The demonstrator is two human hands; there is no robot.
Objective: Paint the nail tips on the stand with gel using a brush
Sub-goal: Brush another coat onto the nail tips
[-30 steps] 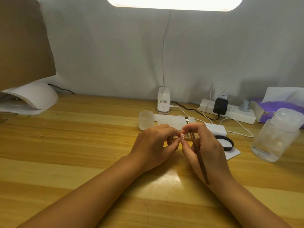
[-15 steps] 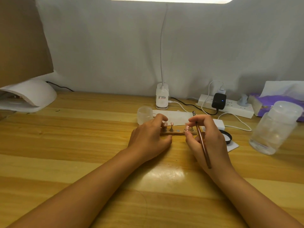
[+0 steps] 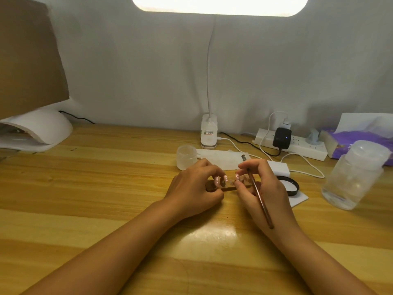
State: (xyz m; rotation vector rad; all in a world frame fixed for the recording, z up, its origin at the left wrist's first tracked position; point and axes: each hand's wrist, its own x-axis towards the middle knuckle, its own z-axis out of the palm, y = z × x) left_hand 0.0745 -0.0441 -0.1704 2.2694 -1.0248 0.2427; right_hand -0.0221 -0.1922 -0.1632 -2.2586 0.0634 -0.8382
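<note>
Home nail desk, wooden table (image 3: 85, 188), curing lamp (image 3: 40, 128), power strip (image 3: 297, 146)

No text in view can be read. The lamp base (image 3: 208, 135) at the back of the surface (image 3: 106, 188) carries a small white label with dark print and a red mark; its characters are too small and blurred to make out. The purple tissue pack (image 3: 359, 139) at the right shows pale markings, likewise illegible.

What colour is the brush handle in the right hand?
Reddish-brown, glossy; the brush lies across the right hand, seen in the head view.
</note>
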